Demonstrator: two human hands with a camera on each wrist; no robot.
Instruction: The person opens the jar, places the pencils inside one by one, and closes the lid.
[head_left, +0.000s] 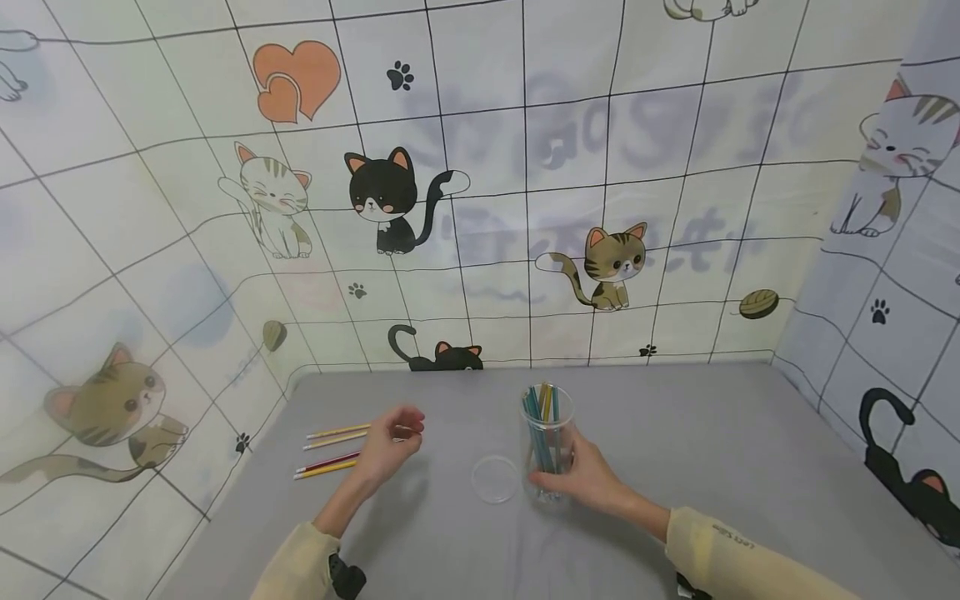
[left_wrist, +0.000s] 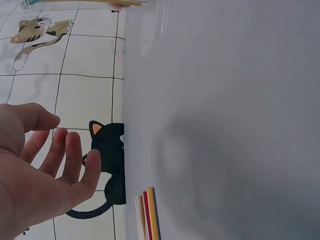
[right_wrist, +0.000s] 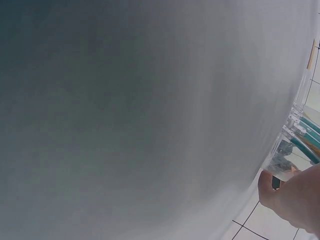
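Note:
My right hand (head_left: 588, 477) grips a clear plastic jar (head_left: 561, 450) low on its side, thumb across the front. The jar stands upright and uncapped on the table, and several teal and yellow pencils (head_left: 542, 412) lean inside it. In the right wrist view the fingers wrap the jar's lower part, with the teal pencils (right_wrist: 311, 131) showing through. My left hand (head_left: 386, 450) is raised over the table with loosely bent fingers and nothing in it. Just left of it lie several loose pencils (head_left: 327, 469), yellow and dark red, their right ends partly hidden behind the hand.
A round clear lid (head_left: 495, 480) lies flat on the grey table (head_left: 675, 433) between the hands, close to the jar's left side. Behind and at both sides hangs a white gridded cloth (head_left: 487, 225) printed with cats.

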